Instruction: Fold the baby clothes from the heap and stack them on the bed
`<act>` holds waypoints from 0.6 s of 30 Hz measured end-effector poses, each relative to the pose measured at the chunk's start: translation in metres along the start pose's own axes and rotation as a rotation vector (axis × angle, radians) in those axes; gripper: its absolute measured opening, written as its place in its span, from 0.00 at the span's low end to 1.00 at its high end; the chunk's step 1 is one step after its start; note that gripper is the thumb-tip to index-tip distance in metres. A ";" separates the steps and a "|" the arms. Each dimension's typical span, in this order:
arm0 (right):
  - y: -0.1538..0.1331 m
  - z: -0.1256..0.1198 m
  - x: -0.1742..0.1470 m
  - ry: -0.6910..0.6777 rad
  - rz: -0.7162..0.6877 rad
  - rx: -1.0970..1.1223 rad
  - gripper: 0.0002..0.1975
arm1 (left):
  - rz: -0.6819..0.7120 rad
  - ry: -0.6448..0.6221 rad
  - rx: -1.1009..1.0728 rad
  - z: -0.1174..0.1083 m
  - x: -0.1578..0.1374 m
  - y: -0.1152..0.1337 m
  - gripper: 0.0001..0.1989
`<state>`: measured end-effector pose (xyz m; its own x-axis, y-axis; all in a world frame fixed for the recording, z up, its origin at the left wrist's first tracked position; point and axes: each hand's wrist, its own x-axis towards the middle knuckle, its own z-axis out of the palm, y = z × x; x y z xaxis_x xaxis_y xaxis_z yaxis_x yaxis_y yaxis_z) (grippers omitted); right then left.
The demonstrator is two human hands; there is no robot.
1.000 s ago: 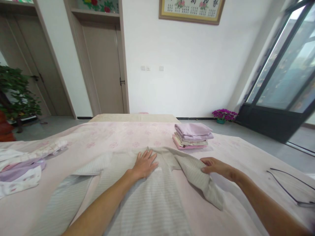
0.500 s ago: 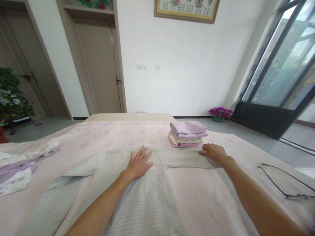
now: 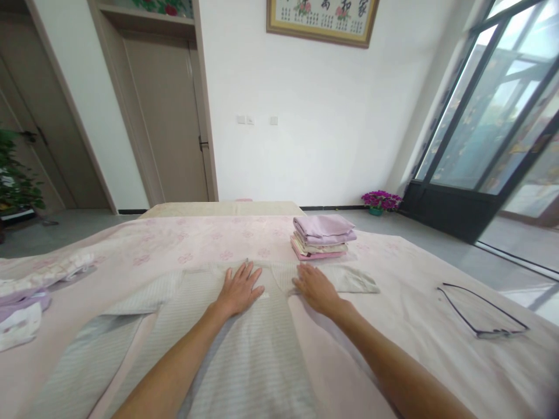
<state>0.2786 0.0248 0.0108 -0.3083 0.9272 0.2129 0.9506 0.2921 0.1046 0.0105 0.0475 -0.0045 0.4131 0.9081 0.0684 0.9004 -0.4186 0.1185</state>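
Note:
A pale striped long-sleeved shirt [image 3: 257, 355] lies spread out on a pink flowered cloth [image 3: 209, 233]. Its left sleeve bends down toward me, while the right sleeve [image 3: 353, 279] stretches out to the right. My left hand [image 3: 240, 289] rests flat with spread fingers on the upper chest, just below the collar. Flat on the right sleeve near the shoulder lies my right hand [image 3: 317, 286], its fingers stretched out and holding nothing. Close beyond that hand stands a stack of folded clothes [image 3: 324, 237], lilac on top.
Eyeglasses [image 3: 484, 314] lie on the cloth at the right. Loose clothes [image 3: 26, 302] in white and lilac are heaped at the left edge. Behind are a beige surface [image 3: 222, 209], a door [image 3: 166, 116] and a pot of purple flowers [image 3: 381, 201].
My right hand has let go of the sleeve's outer part and moved left along it to near the shoulder, now lying flat. My left hand stays on the chest. The view has shifted slightly right.

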 end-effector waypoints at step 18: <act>0.089 0.014 -0.024 -0.084 0.496 -0.176 0.30 | 0.022 0.041 -0.058 -0.002 -0.002 -0.002 0.31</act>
<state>0.3714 0.0321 0.0010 0.1875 0.9616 0.2002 0.9591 -0.2233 0.1739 0.0081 0.0465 -0.0028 0.4260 0.8978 0.1118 0.8811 -0.4398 0.1737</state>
